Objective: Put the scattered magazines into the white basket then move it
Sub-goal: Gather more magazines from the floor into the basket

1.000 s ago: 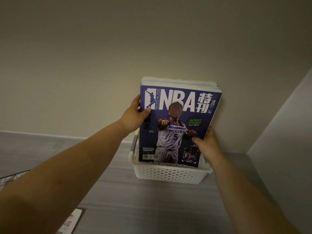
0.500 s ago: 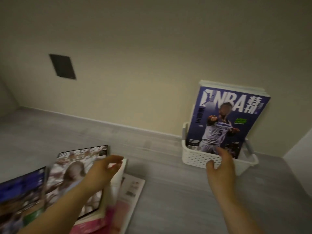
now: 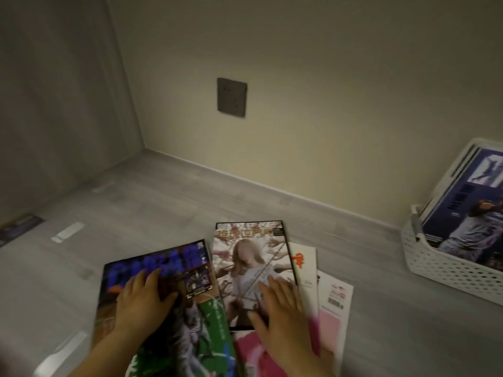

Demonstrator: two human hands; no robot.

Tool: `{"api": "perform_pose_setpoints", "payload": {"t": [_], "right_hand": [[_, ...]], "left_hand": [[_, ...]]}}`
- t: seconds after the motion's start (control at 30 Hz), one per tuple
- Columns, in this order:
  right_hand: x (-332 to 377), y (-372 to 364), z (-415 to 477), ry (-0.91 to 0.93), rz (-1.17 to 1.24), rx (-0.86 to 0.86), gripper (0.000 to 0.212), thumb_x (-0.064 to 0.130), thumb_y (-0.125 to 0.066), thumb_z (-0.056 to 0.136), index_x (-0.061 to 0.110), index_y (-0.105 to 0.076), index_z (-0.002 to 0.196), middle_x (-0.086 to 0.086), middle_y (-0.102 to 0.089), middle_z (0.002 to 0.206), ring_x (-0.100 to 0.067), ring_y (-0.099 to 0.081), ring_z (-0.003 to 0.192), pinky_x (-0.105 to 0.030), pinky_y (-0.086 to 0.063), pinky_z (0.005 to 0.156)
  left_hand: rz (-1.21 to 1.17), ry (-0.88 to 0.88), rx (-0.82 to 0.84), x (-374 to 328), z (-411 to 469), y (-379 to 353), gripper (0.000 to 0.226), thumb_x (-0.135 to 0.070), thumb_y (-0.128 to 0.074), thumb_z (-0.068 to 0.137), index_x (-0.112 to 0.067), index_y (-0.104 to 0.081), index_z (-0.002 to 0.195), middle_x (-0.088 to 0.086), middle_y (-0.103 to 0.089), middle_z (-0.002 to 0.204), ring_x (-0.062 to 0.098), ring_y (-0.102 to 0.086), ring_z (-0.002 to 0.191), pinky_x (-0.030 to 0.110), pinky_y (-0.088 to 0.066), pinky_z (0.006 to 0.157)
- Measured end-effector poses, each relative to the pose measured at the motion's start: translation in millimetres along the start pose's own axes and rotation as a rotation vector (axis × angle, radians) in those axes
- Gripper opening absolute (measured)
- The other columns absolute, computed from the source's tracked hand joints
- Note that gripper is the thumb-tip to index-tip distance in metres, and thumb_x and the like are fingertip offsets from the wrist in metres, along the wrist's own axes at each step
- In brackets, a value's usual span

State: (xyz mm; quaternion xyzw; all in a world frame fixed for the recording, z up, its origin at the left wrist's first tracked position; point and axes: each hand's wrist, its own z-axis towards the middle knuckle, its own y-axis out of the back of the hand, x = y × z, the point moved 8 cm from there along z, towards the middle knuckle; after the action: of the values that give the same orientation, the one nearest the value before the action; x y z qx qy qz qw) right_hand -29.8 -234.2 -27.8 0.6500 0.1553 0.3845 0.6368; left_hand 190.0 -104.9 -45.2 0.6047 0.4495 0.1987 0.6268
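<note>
Several magazines lie overlapped on the grey floor in front of me. My left hand rests flat, fingers spread, on a blue and green sports magazine. My right hand lies flat on a black-framed magazine showing a fair-haired figure. Under that one lie a white magazine and a pink and white one. The white basket stands at the far right by the wall, with a blue NBA magazine and others upright inside it.
A beige wall with a dark socket plate runs behind the floor. A grey panel closes the left side. A dark paper lies at the far left. Pale strips sit on the floor.
Both hands let go of the NBA magazine in the basket and swung left. They now rest on the scattered magazines, and the view has turned left with them.
</note>
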Motion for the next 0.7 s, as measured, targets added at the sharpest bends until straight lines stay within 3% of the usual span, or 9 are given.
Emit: {"api": "perform_pose_setpoints", "payload": {"t": [0.07, 0.13, 0.17, 0.23, 0.3, 0.43, 0.53, 0.63, 0.7], "right_hand": [[22.2, -4.3, -0.7, -0.027, -0.137, 0.055, 0.062, 0.068, -0.044, 0.063, 0.028, -0.068, 0.103, 0.002, -0.069, 0.112, -0.018, -0.062, 0.109, -0.036, -0.003, 0.105], [41.0, -14.5, -2.6, -0.012, -0.209, 0.100, 0.067, 0.074, -0.034, 0.061, 0.030, -0.071, 0.095, 0.009, -0.073, 0.102, -0.015, -0.065, 0.103, -0.041, -0.004, 0.105], [45.2, -21.9, -5.0, -0.013, -0.231, 0.143, 0.069, 0.075, -0.027, 0.066, 0.030, -0.071, 0.097, 0.008, -0.072, 0.104, -0.016, -0.059, 0.113, -0.041, -0.002, 0.107], [47.6, -32.0, -8.0, -0.028, -0.264, 0.173, 0.075, 0.070, -0.009, 0.080, 0.030, -0.068, 0.103, 0.006, -0.070, 0.110, -0.019, -0.019, 0.140, -0.037, -0.001, 0.107], [46.9, -35.1, -8.8, -0.029, -0.282, 0.135, 0.079, 0.064, 0.000, 0.084, 0.028, -0.066, 0.107, 0.004, -0.068, 0.113, -0.020, 0.016, 0.140, -0.035, -0.004, 0.104], [46.9, -35.3, -10.0, -0.018, -0.293, 0.100, 0.078, 0.063, 0.000, 0.085, 0.027, -0.064, 0.109, 0.004, -0.067, 0.115, -0.020, 0.020, 0.140, -0.034, -0.005, 0.104], [44.0, -37.4, -9.6, -0.022, -0.287, 0.117, 0.076, 0.061, 0.000, 0.086, 0.028, -0.063, 0.111, 0.004, -0.066, 0.117, -0.019, 0.020, 0.140, -0.032, -0.005, 0.104], [41.7, -36.9, -10.8, -0.035, -0.317, 0.094, 0.076, 0.059, 0.000, 0.087, 0.025, -0.063, 0.112, 0.004, -0.066, 0.118, -0.018, 0.021, 0.139, -0.031, -0.004, 0.104], [39.3, -40.0, -11.5, -0.042, -0.320, 0.107, 0.076, 0.059, -0.001, 0.087, 0.023, -0.063, 0.112, 0.004, -0.065, 0.119, -0.018, 0.020, 0.139, -0.030, -0.004, 0.104]], "left_hand": [[-0.013, 0.110, 0.035, 23.5, 2.2, -1.1, 0.078, -0.053, -0.052, 0.079, -0.018, -0.018, 0.140, 0.014, -0.018, 0.152, 0.032, -0.015, 0.140, 0.040, -0.016, 0.115], [-0.049, 0.169, 0.068, 38.5, 4.0, -2.2, 0.085, -0.058, -0.051, 0.077, -0.018, -0.012, 0.141, 0.015, -0.010, 0.153, 0.033, -0.007, 0.141, 0.043, -0.012, 0.116], [-0.066, 0.172, 0.067, 42.4, 5.9, -1.8, 0.087, -0.058, -0.052, 0.076, -0.018, -0.012, 0.141, 0.016, -0.009, 0.153, 0.033, -0.006, 0.141, 0.043, -0.011, 0.115], [-0.147, 0.169, 0.033, 45.5, 8.1, 2.2, 0.087, -0.052, -0.058, 0.075, -0.015, -0.015, 0.141, 0.019, -0.012, 0.152, 0.035, -0.008, 0.140, 0.043, -0.012, 0.115], [-0.277, 0.191, -0.019, 47.8, 9.8, 8.7, 0.085, -0.043, -0.064, 0.075, -0.011, -0.020, 0.140, 0.022, -0.015, 0.151, 0.037, -0.013, 0.139, 0.045, -0.015, 0.113], [-0.474, 0.215, -0.056, 55.6, 20.5, 24.6, 0.078, -0.028, -0.065, 0.078, -0.007, -0.022, 0.139, 0.024, -0.021, 0.148, 0.044, -0.028, 0.131, 0.051, -0.028, 0.107], [-0.787, 0.313, -0.044, 67.0, 30.0, 34.0, 0.066, -0.014, -0.061, 0.082, -0.001, -0.025, 0.136, 0.023, -0.043, 0.130, 0.041, -0.046, 0.116, 0.045, -0.039, 0.095], [-1.286, 0.487, 0.076, 73.7, 32.3, 33.7, 0.020, -0.008, -0.045, 0.089, 0.003, -0.049, 0.105, 0.015, -0.051, 0.095, 0.029, -0.052, 0.077, 0.033, -0.042, 0.072], [-1.402, 0.487, 0.264, 67.2, 32.6, 30.2, 0.018, -0.012, -0.037, 0.092, -0.001, -0.051, 0.087, 0.015, -0.054, 0.085, 0.025, -0.052, 0.073, 0.035, -0.043, 0.069]]}}
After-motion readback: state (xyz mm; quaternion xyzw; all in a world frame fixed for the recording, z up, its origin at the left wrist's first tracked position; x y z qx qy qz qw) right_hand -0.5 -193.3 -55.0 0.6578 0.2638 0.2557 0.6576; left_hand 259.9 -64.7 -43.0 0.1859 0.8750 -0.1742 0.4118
